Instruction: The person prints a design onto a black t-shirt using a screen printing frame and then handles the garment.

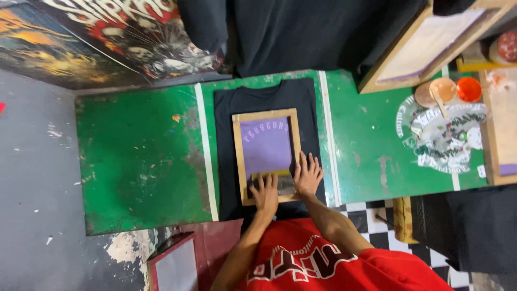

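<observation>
the person stood at a worn green table (140, 156) with a black t-shirt (258, 97) laid flat on it, collar toward the far edge. a wooden screen-printing frame (237, 156) with purple mesh (266, 145) lay on the shirt's chest area, pale lettering arched near its far end. the left hand (265, 194) rested inside the near end of the frame, fingers spread narrowly over a dark squeegee (269, 180) lying across the mesh; whether it gripped the squeegee or only pressed on it could not be told. the right hand (307, 175) lay flat on the frame's near right corner, fingers spread wide, partly on the wood and partly on the shirt, holding nothing. the person wore a red shirt (334, 267) with white lettering. further along the table to the right sat a copper-coloured bowl (442, 87), an orange cup (469, 89) and printed rags (447, 134). another wooden frame (425, 43) leaned at the far right corner
</observation>
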